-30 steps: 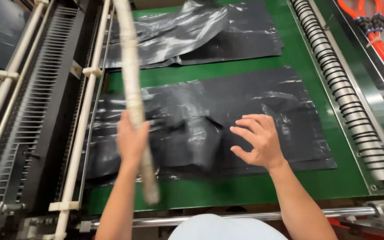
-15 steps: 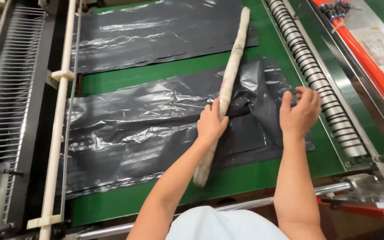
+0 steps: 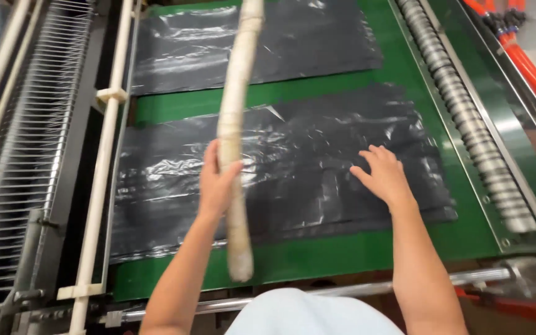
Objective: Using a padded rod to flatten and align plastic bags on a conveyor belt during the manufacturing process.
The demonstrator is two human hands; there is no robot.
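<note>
Inspecting: two bare hands over a green surface [image 3: 342, 254].
Left hand [image 3: 217, 181]: closed round a pale stick [image 3: 236, 133], which is raised clear of the film.
Right hand [image 3: 384, 175]: open, fingers spread, flat on the black film stack [image 3: 280, 180].
Risk, slip: smooth film may slide or wrinkle under the palm.
Risk, stick: the lower end could snag the film edge nearest the body.
Risk, roller: ribbed roller [image 3: 466, 118] lies just right of the right hand, a likely pinch point.
Labels: none legible; second stack [image 3: 249, 43] beyond both hands.

A: What's around? 
B: A green belt [image 3: 367, 254], a ribbed roller [image 3: 460, 105] on its right, orange hoses [image 3: 528, 62] beyond.
A: And left? 
B: White rails [image 3: 103, 155], a wire grid [image 3: 26, 142]. Bright light glares.
</note>
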